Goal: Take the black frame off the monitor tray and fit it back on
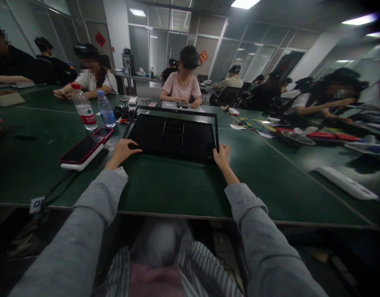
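Observation:
A thin black rectangular frame [177, 110] stands out around a flat black panel [146, 130] in front of me; two thin pale lines run down the panel's middle. At the near left corner, my left hand [122, 152] has the black frame's edge between its thumb and forefinger, which show a dark gap between them. My right hand [221, 156] pinches the frame's right side near its lower corner, thumb on the near face. Where the frame's lower edge meets the panel is too dark to tell apart.
Left of the panel lie a red-cased phone [81, 147] on a white block [83, 161], a red-capped bottle [84, 109] and a blue-capped bottle [106, 110]. A white power strip [346, 182] and cables [255, 125] lie on the right. People sit around the green table [177, 192].

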Tool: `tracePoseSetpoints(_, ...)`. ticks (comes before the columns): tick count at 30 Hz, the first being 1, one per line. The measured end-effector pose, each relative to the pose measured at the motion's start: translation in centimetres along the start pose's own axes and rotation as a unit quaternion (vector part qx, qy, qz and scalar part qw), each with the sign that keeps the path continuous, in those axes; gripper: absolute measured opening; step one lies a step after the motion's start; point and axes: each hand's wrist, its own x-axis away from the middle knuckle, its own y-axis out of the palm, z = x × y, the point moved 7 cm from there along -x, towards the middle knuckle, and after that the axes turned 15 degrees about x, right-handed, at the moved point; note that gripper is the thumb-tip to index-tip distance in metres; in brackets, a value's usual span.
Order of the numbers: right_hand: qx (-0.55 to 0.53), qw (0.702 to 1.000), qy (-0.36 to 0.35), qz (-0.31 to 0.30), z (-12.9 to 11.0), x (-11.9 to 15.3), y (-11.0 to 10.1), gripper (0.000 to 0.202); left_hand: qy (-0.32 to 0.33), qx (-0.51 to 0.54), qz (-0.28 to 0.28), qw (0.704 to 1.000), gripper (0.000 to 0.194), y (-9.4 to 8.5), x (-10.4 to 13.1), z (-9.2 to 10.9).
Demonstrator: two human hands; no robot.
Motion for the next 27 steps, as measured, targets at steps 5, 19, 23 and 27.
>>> tracePoseSetpoints(5,-0.030,0.999,-0.008,-0.017,0.4,0.1,0.8,0.046,0.012,-0.008,-0.015,1.000,0.036,0.2,0.0,0.2)
tracePoseSetpoints(19,-0.104,0.992,-0.009,-0.072,0.3,0.3,0.2,0.047,-0.066,0.044,0.129,0.988,0.060,-1.0,-0.9,-4.0)
tracePoseSetpoints(23,-0.091,0.993,-0.014,-0.069,0.8,0.1,0.6,0.048,-0.116,0.058,0.122,0.984,0.060,-1.1,-1.3,-5.3)
tracePoseSetpoints(27,-0.095,0.992,-0.034,-0.075,0.4,0.2,1.1,0.048,-0.160,0.004,0.160,0.974,0.050,-2.9,-0.5,-5.0)
